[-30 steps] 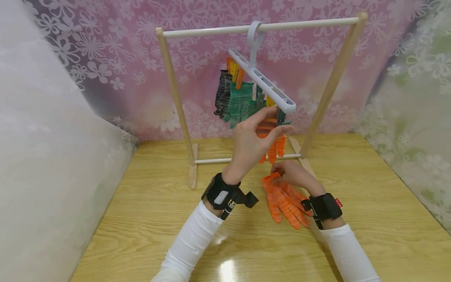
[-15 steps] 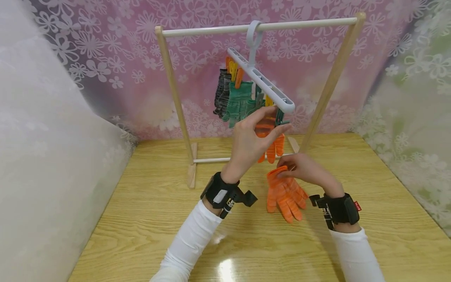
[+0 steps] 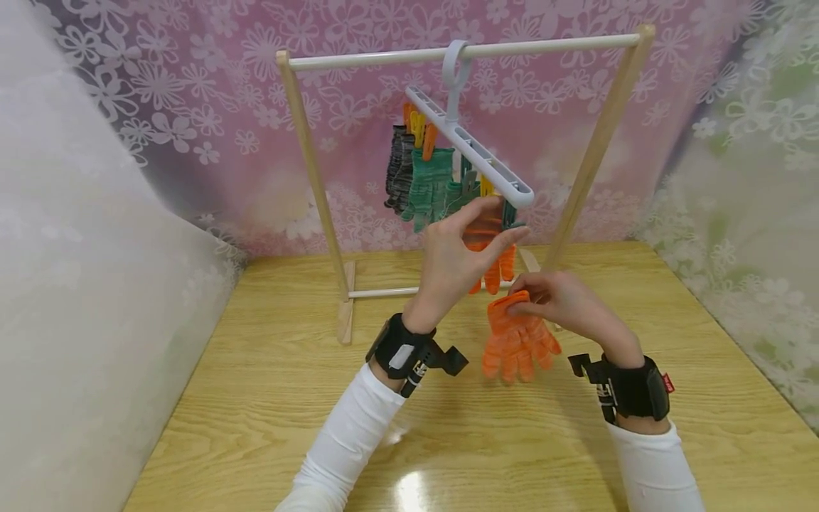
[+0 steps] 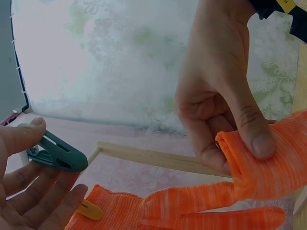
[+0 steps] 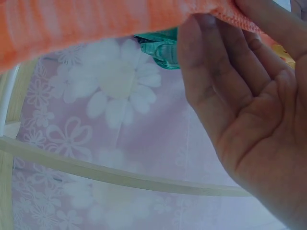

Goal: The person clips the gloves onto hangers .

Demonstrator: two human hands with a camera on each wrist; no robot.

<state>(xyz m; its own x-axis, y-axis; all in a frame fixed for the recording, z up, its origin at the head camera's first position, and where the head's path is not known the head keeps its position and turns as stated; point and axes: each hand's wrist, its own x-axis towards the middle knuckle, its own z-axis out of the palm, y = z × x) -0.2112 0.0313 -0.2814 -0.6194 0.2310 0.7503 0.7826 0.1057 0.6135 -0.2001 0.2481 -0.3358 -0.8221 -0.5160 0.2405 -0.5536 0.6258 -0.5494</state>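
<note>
My left hand (image 3: 448, 263) pinches a dark green clothespin (image 4: 64, 155) at the near end of a white hanger (image 3: 476, 151), thumb on one side and fingers on the other. Between the thumb and fingers of my right hand (image 3: 576, 309) is the cuff of an orange striped knit glove (image 3: 517, 345). This glove dangles above the table, fingers downward, below and to the right of the left hand. Another orange glove (image 4: 117, 208) hangs from a yellow clothespin (image 4: 90, 210), partly hidden behind the left hand in the head view.
A rack with wooden posts (image 3: 311, 171) and a white top rail (image 3: 371, 58) carries the hanger. Farther back on it, green gloves (image 3: 430, 181) and dark grey gloves (image 3: 399, 167) hang from orange and yellow clothespins. Beneath lies a wood-grain table (image 3: 269, 398).
My right hand has lifted the orange glove off the table, moving up and slightly right, so the glove now hangs down. The left hand has stayed at the green clothespin.
</note>
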